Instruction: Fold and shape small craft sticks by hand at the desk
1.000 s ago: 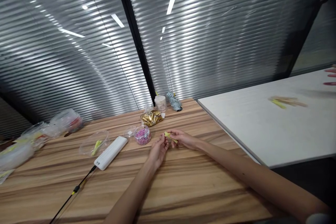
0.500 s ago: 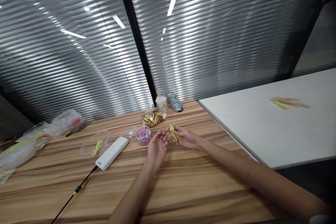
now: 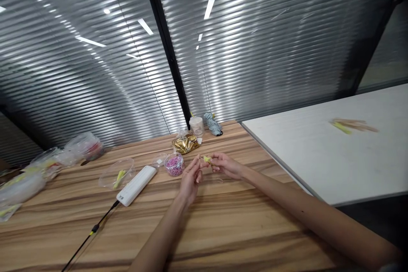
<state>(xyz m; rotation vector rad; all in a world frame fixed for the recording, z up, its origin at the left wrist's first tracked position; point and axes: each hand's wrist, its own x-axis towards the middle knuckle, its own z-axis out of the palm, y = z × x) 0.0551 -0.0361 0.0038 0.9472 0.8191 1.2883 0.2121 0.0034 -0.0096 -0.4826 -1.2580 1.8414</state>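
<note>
Wood tbl (image 3: 223, 229), R of the clear tub (image 3: 165, 163): R hand (image 3: 225, 165) pinches yellow piece (image 3: 207, 159), near end twd adjacent L hand (image 3: 189, 179), fingers bunched, grip unclear.

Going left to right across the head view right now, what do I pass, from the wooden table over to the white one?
Clear plastic bags, clear round dish, white oblong device, tub of pink pieces, left hand, yellow piece, right hand, tan and yellow strips on the white table.
</note>
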